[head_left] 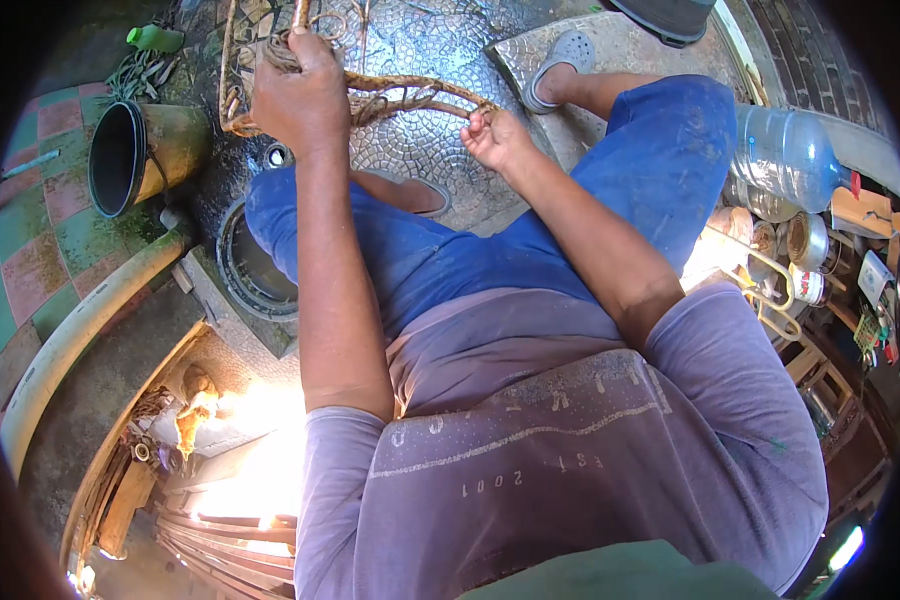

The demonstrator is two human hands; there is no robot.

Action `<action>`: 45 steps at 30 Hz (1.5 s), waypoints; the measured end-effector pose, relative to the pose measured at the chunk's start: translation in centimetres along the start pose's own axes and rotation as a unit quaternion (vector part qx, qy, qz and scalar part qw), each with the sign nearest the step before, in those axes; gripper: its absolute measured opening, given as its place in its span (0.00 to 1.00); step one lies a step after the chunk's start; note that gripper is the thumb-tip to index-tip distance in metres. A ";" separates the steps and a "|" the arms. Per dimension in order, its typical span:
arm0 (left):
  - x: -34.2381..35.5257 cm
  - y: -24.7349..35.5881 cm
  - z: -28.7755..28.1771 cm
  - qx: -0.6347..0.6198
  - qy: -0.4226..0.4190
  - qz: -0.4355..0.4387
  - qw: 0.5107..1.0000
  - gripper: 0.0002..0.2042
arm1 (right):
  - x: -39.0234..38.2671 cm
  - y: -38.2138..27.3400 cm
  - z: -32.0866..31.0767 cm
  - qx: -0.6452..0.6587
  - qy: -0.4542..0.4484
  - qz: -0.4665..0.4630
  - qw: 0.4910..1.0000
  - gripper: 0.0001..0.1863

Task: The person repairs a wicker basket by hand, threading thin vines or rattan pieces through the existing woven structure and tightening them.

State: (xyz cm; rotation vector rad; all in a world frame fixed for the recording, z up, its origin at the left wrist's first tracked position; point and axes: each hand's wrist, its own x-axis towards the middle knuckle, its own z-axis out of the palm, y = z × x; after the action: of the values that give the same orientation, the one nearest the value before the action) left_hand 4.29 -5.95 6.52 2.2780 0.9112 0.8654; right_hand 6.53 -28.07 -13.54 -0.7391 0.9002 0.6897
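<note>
Gripping a bundle of brown cord (425, 83), the two hands occupy the 11-to-12 o'clock sector, above the seated person's knees. The work appears partly done: several lengths are gathered in parallel between the hands, judged to be the finished portion, while the thin loops and straight runs near 11 o'clock are untidied and probably yet to be dealt with. The exact count of strands cannot be told. The cord is tan to dark brown, knobbly and mottled, with a bent corner beside the left hand; whether it is fibre or cane is unclear. The left hand (305, 98), at 11 o'clock, is closed firmly around the bundle; the right hand (498, 138), just past 12, pinches its far end between fingertips, the other fingers loosely curled. Beneath lies a wet, mosaic-patterned floor (435, 150). Outward stand a grey clog (573, 52) at 1 o'clock, a clear water bottle (782, 152) at 2, a round basin (232, 270) just past 9, and a tipped bucket (178, 160) at 10.
</note>
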 end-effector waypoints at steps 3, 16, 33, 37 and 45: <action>0.3 -0.5 -0.3 -0.015 0.012 0.013 1.000 0.24 | 0.4 -1.6 -0.1 0.034 -0.015 0.024 0.999 0.15; -0.6 0.5 0.4 -0.014 -0.001 0.006 1.000 0.27 | 2.5 -3.2 -4.4 -0.063 0.124 0.002 0.990 0.20; 0.3 -0.7 0.0 0.008 0.017 -0.005 1.000 0.27 | 1.6 -2.0 -2.5 -0.144 0.104 0.060 0.982 0.13; 0.4 -0.5 0.0 0.082 -0.022 -0.045 0.995 0.22 | 1.4 -2.5 -0.4 -0.122 0.045 0.099 0.987 0.11; 0.9 -0.8 0.4 0.020 0.035 0.017 0.999 0.22 | 2.6 -3.6 -2.4 -0.052 0.062 0.096 0.992 0.14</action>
State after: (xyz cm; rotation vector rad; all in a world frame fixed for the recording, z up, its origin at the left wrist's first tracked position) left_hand 4.72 -4.90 6.07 2.3166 0.9310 0.9564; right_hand 9.52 -31.44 -15.86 -0.8011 1.0644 0.8734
